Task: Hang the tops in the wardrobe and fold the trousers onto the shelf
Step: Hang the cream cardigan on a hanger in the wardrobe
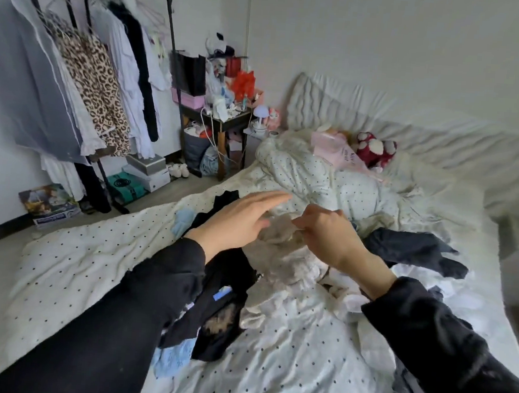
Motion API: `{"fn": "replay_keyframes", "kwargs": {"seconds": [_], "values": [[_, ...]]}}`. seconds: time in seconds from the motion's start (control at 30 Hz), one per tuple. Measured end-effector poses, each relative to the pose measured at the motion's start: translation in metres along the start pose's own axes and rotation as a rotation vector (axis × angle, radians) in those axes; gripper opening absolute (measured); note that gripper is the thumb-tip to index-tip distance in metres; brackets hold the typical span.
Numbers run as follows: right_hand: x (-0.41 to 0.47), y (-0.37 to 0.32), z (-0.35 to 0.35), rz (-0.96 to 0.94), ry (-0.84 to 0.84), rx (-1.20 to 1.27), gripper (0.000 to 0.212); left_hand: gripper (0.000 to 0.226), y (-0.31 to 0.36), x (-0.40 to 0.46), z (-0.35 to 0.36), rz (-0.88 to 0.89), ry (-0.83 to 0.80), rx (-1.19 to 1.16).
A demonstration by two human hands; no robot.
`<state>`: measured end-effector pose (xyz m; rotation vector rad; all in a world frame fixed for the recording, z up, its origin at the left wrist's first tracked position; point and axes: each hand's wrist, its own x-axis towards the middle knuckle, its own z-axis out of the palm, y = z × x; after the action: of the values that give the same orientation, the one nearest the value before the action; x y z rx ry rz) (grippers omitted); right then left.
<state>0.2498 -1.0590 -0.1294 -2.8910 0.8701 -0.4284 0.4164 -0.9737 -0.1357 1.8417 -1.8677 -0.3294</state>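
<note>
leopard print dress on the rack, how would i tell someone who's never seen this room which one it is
Look at the black metal clothes rack against the left wall, past the foot of the bed. Among the garments hanging there, the leopard print dress sits towards the left, between a pale grey shirt and white tops. It is the only patterned piece: tan with dark spots.

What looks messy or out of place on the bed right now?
Clothes lie in a loose heap on the white polka-dot bedspread: a crumpled black garment, a dark navy garment and a pale blue fabric piece, none folded. The right hand pinches a cream fluffy garment; the left hand hovers open.
</note>
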Motion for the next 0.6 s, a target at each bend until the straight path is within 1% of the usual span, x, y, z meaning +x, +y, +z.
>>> {"fn": "replay_keyframes", "kwargs": {"seconds": [0.07,0.1,0.13,0.17,0.2,0.23,0.33,0.4,0.5,0.6], "values": [[-0.008,0.009,-0.03,0.013,0.18,-0.032,0.021,0.053,0.019,0.021,-0.002,0.036,-0.032,-0.044],[-0.011,0.011,-0.04,0.022,0.257,0.003,0.024,0.044,0.026,0.026,0.0,0.024,-0.036,-0.089],[-0.016,0.017,-0.056,0.039,0.322,0.041,0.028,0.031,0.039,0.034,0.001,0.025,-0.013,-0.132],[-0.018,0.021,-0.067,0.049,0.367,0.063,0.03,0.012,0.047,0.039,0.002,0.031,0.027,-0.18],[-0.018,0.024,-0.076,0.054,0.41,0.054,0.031,0.008,0.054,0.042,0.002,0.031,0.083,-0.235],[-0.018,0.027,-0.083,0.053,0.455,0.027,0.03,0.018,0.06,0.046,0.001,0.042,0.151,-0.262],[-0.013,0.043,-0.109,0.128,0.604,-0.064,0.03,0.019,0.081,0.061,-0.02,0.082,0.395,-0.207],[-0.006,0.049,-0.127,0.187,0.633,-0.12,0.03,0.014,0.1,0.067,-0.044,0.125,0.518,-0.145],[0.01,0.047,-0.136,0.286,0.529,-0.184,0.024,0.008,0.117,0.068,-0.078,0.158,0.65,-0.09],[0.027,0.034,-0.135,0.274,0.519,-0.136,0.024,0.011,0.117,0.055,-0.105,0.123,0.743,-0.055]]}}
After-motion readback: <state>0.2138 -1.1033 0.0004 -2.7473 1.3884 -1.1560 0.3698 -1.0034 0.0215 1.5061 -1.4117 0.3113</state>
